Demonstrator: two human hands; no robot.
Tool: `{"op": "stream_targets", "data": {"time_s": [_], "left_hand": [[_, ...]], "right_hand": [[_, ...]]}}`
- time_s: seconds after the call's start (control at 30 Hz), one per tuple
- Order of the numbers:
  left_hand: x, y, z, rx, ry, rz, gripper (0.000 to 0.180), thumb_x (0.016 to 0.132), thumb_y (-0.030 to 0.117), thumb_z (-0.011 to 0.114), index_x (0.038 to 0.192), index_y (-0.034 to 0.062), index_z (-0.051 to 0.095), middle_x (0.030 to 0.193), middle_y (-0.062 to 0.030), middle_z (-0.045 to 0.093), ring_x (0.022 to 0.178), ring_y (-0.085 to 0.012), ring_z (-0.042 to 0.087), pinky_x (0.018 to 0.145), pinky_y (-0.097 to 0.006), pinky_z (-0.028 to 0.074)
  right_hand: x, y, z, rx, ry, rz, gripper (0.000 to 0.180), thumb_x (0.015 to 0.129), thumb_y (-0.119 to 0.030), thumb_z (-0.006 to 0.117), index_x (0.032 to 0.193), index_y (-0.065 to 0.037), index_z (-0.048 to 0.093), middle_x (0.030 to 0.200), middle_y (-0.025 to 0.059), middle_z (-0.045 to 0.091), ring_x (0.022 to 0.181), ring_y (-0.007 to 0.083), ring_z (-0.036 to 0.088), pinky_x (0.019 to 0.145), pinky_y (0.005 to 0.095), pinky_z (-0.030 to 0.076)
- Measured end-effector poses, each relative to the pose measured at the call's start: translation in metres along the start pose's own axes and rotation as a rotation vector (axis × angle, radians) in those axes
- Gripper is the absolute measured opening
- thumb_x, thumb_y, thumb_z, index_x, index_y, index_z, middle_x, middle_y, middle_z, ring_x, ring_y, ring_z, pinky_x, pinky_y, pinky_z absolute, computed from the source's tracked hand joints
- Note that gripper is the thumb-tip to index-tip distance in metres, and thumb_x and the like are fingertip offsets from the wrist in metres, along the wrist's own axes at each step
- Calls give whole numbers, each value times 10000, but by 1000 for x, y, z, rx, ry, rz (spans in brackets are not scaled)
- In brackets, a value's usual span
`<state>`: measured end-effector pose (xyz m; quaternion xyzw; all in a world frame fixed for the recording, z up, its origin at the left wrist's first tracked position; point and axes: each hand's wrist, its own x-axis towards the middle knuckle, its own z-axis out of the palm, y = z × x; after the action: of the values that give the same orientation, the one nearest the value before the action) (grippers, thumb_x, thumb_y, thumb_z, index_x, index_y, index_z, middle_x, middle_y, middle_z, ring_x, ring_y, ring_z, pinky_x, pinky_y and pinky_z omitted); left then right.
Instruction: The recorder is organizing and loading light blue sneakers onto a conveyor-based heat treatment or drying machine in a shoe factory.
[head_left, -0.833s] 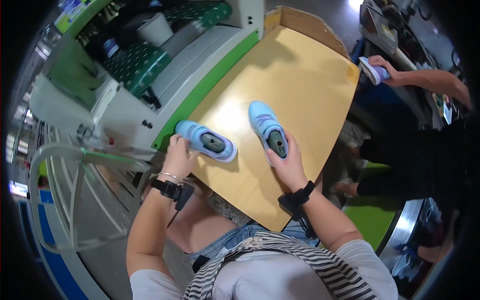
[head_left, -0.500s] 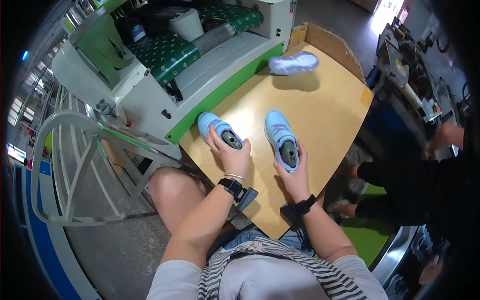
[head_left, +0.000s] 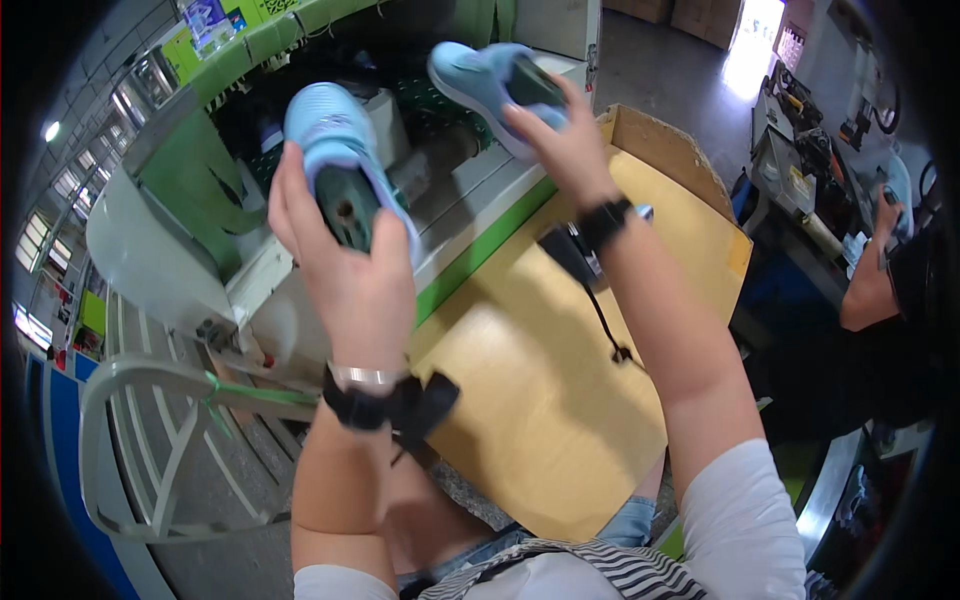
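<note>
"One thing at a time: what does the left hand (head_left: pixel 350 270) have?"

"It clasps a low, light-blue left shoe (head_left: pixel 340 150) by the heel, thumb along the right flank, fingers along the left. A dark green insert (head_left: pixel 345 205) sits in the opening. The toe runs out beyond the fingers, so the long axis points away from the body, tipped slightly left."

"And the right hand (head_left: pixel 575 150)?"

"It grips a matching light-blue right shoe (head_left: pixel 490 80) at the heel end, thumb on the near side, fingers on the far. That toe swings more sharply left, so the two axes aren't parallel."

"Which relation counts most?"

"Toes against the green, dotted conveyor belt (head_left: pixel 430 105) in the big white machine (head_left: pixel 150 240). Both shoes are raised in front of its mouth, toes leading. From this one view I can't tell whether either touches anything there."

"Which hand is nearer the belt?"

"Hard to be sure. I'd judge the right, since its arm reaches farther out; the left shoe looks larger, so it's probably closer to the head."

"Poses?"

"Left forearm rises almost straight, palm behind the heel. Right forearm slants up and leftward across the pale wooden table (head_left: pixel 530 370). Each wrist wears a black strap."
</note>
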<state>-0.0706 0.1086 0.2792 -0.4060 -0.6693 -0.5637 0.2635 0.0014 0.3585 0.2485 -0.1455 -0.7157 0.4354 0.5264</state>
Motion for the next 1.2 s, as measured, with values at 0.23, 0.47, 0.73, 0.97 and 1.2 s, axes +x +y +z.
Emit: {"op": "stream_targets", "data": {"time_s": [0.23,0.47,0.73,0.97,1.2], "left_hand": [[40,-121,29,275,-2,-152,694,950,224,633,1497,-89,343,1555,-314,306,1435,-444,337,1183,-445,301],[-134,-63,39,433,-653,64,782,928,207,656,1581,13,271,1650,-295,110,1526,-463,131,1205,-613,144],[-247,-77,41,498,-1291,-413,898,974,554,482,1632,72,104,1711,-163,-7,1563,-416,-53,1171,-710,-12],[-251,-72,43,457,-1197,-402,824,989,455,480,1624,60,135,1711,-146,54,1573,-363,17,1192,-687,-6],[-279,-101,22,397,-1027,-319,649,1007,198,505,1586,57,247,1667,-210,183,1542,-403,167,1211,-625,130]], "right_hand": [[57,80,85,-421,15,29,655,922,-416,668,1490,-169,453,1351,160,612,1281,357,546,1086,519,383],[-104,149,-56,-1339,-468,488,825,900,-586,626,1554,-144,383,1553,253,390,1483,428,279,1219,555,163],[-180,105,-118,-995,-4,424,791,727,-466,814,1392,-145,534,1416,243,405,1331,446,394,1171,525,275],[-232,76,-89,-285,-247,389,225,823,-253,782,875,-51,697,1210,152,526,1143,306,536,1023,370,435],[-304,7,-23,123,-559,455,119,900,-191,725,892,-72,717,1284,93,580,1311,249,492,1122,366,363]]}}
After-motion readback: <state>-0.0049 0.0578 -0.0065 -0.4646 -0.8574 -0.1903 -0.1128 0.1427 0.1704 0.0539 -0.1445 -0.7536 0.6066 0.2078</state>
